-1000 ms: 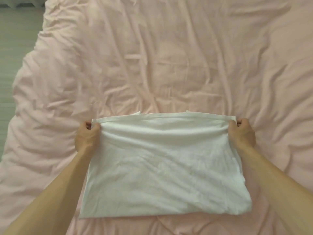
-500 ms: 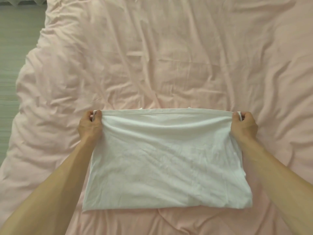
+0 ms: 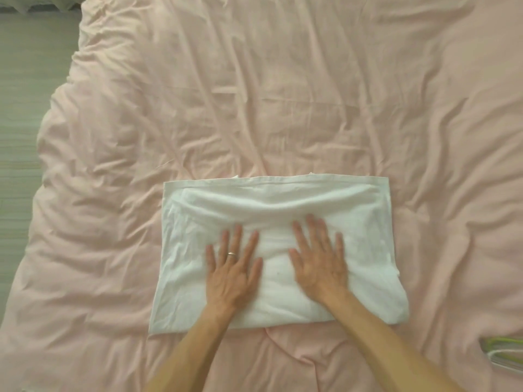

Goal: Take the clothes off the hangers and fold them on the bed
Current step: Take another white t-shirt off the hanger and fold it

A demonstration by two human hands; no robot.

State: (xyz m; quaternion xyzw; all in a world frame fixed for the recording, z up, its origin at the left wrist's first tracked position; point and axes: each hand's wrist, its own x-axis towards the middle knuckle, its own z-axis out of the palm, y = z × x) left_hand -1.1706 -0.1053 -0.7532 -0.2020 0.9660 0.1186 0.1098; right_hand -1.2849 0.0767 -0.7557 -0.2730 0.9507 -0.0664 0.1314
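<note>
Smoothing: left hand [image 3: 230, 274] and right hand [image 3: 319, 258] are pressing flat, fingers spread.
Garment: folded white fabric garment [image 3: 277, 202] is lying on the rumpled pink bedcover [image 3: 254, 108].
Tip: sweeping outward should be flattening that bulge.

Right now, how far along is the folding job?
Done: the white garment lies folded into a rectangle on the pink bed. In hand: the left hand and right hand press flat on it. Left: maybe one more fold; what look like hangers lie at the bed's edge, no other clothes in view.
</note>
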